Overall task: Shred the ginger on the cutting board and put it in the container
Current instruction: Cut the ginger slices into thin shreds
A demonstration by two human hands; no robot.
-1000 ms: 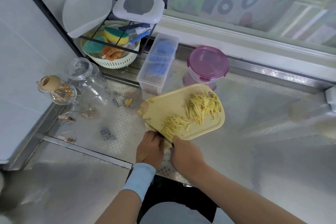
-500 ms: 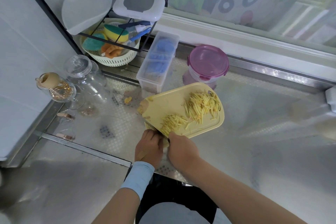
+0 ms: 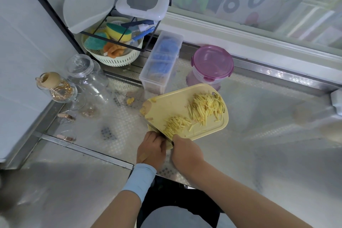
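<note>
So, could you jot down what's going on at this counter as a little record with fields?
place: steel counter
cutting board: yellow, its near edge at the hands
ginger: shredded, in two piles on the board
right hand: grips the knife
left hand: fingers curled beside the blade; what it holds is hidden
tub: pink lid on, behind the board
stage: cutting; shreds not yet moved to the tub

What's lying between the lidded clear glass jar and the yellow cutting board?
Head view: small yellowish scraps on the patterned steel counter, between the lidded clear glass jar and the yellow plastic cutting board.
</note>
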